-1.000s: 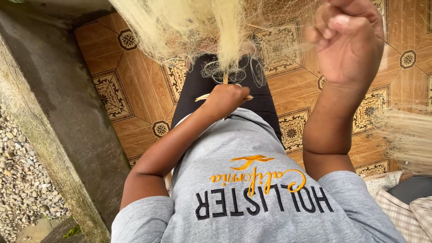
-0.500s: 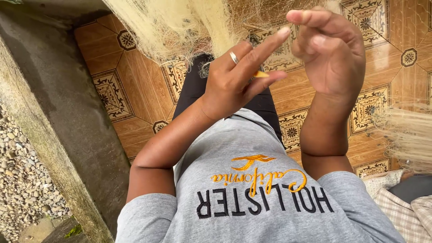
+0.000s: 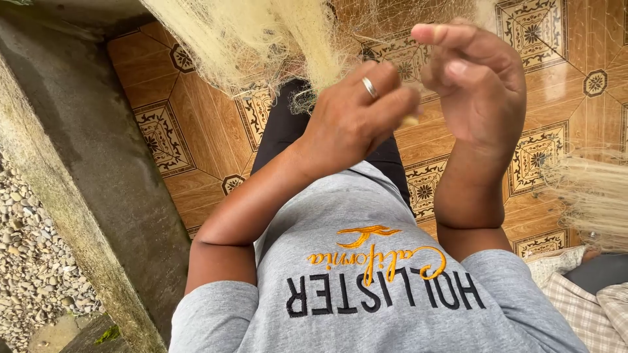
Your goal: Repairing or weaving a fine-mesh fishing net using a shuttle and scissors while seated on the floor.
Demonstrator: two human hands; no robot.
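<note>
Left hand [image 3: 350, 121], ringed, curled around a small pale tool [image 3: 411, 120], only its tip visible between the fingers. Right hand [image 3: 474, 82] raised beside it, fingers bent; grip on a fine strand likely, but impossible to tell. Pale fishing net [image 3: 261, 39] hanging just above both hands, over the patterned floor tiles [image 3: 196, 131]. Possible trouble: snagging of ring or fingers in loose mesh, tangling the strands; a slip of the tool to the floor.
</note>
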